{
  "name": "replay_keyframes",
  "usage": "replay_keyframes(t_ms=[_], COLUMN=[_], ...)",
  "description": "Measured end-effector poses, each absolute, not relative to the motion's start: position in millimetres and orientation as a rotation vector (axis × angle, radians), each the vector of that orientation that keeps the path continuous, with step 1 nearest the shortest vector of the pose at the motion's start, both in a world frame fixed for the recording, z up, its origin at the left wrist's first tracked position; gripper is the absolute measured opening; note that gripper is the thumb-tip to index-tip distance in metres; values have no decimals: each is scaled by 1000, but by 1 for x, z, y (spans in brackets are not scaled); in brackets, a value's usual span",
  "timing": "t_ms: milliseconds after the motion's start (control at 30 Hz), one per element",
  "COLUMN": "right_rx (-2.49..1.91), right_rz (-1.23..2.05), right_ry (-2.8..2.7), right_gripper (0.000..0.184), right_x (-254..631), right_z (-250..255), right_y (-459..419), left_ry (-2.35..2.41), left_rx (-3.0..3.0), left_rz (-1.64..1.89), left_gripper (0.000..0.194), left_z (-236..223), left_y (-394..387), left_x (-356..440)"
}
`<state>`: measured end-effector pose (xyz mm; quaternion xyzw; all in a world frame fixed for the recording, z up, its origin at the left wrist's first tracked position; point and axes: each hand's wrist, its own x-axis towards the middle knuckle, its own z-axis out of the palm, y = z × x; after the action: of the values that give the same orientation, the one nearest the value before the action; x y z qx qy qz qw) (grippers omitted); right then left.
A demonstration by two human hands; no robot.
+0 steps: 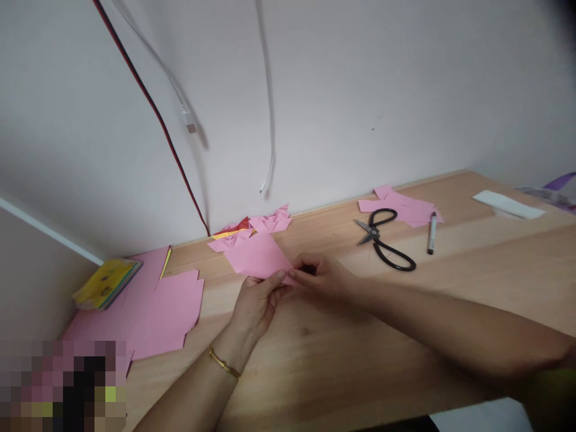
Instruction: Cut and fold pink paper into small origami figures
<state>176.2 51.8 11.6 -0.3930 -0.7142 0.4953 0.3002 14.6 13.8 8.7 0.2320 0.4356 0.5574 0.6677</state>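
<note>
A sheet of pink paper (258,255) is held above the wooden table, near the middle of the view. My left hand (258,300), with a gold bracelet at the wrist, pinches its lower edge between thumb and fingers. At the sheet's near right corner, my right hand (321,273) grips the paper with closed fingertips. The two hands almost touch. Just behind the sheet lie folded pink paper pieces (272,221), partly covered by it, and a red and yellow item (236,229).
Open black-handled scissors (375,234), a marker (432,233) and pink paper scraps (405,207) lie to the right. A white strip (508,204) is farther right. Large pink sheets (166,312) and a yellow packet (108,282) are at left. A white cable (271,120) hangs along the wall.
</note>
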Motion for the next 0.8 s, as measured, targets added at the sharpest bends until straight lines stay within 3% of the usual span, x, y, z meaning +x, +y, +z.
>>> replay_keyframes(t_ms=[800], right_rx=[-1005], right_rz=[1360], right_ry=[-1915], right_gripper=[25], right_x=[178], right_z=[12], right_y=[52], left_ry=[965], left_rx=[523], left_rz=[1298], left_gripper=[27], left_z=[8], left_y=[15], left_x=[13])
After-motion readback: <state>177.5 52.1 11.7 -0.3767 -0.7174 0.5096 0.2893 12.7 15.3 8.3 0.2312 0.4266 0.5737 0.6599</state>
